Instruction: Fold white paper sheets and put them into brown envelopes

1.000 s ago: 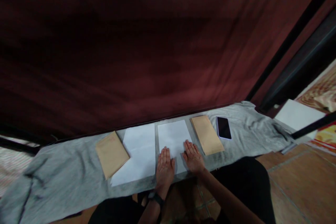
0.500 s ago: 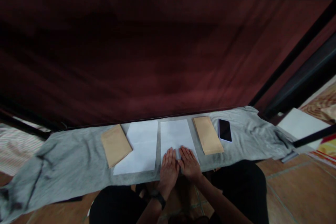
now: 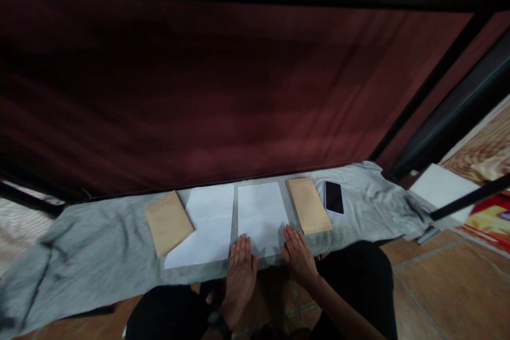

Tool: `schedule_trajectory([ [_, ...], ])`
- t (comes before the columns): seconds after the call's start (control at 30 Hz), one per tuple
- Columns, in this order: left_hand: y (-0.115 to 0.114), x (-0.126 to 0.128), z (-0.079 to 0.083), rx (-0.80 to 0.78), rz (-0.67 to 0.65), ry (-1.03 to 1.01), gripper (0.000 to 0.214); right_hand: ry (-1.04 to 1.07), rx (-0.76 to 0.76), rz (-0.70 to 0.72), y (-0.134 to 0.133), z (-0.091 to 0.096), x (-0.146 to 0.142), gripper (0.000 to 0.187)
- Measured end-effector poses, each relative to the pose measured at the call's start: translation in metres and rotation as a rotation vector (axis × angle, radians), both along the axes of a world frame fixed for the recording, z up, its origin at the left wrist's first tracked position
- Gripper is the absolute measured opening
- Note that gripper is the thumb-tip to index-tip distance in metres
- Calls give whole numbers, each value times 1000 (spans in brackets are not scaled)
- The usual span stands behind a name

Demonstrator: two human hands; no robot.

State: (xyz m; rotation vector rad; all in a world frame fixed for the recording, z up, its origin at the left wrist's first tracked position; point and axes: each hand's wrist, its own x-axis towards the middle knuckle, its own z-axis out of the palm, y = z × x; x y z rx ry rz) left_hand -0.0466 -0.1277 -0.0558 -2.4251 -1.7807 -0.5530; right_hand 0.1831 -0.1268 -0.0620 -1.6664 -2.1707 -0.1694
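Observation:
Two white paper sheets lie side by side on a grey cloth. My left hand [image 3: 241, 268] rests flat with its fingers stretched out, at the lower left corner of the right-hand paper sheet [image 3: 261, 212]. At that sheet's lower right edge lies my right hand [image 3: 298, 257], also flat, fingers extended. Neither hand grips anything. The other paper sheet [image 3: 209, 223] is to the left, its left edge partly under a stack of brown envelopes [image 3: 169, 223]. To the right of the sheets is a second stack of brown envelopes [image 3: 309, 205].
A phone [image 3: 333, 197] with a dark screen lies right of the envelopes on the grey cloth [image 3: 99, 249]. Behind it rises a dark red panel [image 3: 239, 95] with black frame bars. A white board [image 3: 442, 186] is at the far right, above the tiled floor [image 3: 454, 281].
My hands have moved apart, from close together on the lower part of the right-hand sheet to its two lower corners. The whole view has shifted slightly.

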Motion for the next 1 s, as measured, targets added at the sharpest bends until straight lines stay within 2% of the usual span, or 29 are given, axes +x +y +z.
schedule_trajectory([
  [0.1, 27, 23, 10, -30, -62, -51, 58, 46, 21, 48, 9, 2, -16, 55],
  [0.23, 80, 49, 20, -60, -112, -72, 56, 98, -13, 17, 43, 8, -30, 52],
  [0.4, 129, 47, 13, -57, -66, -23, 54, 72, -46, 35, 99, 17, -36, 49],
  [0.57, 147, 35, -4, -24, -2, 8, 54, 53, -56, 50, 134, 9, -48, 48],
  [0.73, 149, 21, -15, 26, 109, -7, 56, 89, 2, -72, 144, -7, -41, 50],
  [0.87, 156, 13, -13, 24, 169, -19, 59, 118, 41, -146, 146, -14, -34, 51],
  [1.0, 180, 25, -1, 3, 98, -17, 58, 155, 28, -163, 163, -9, -42, 51],
])
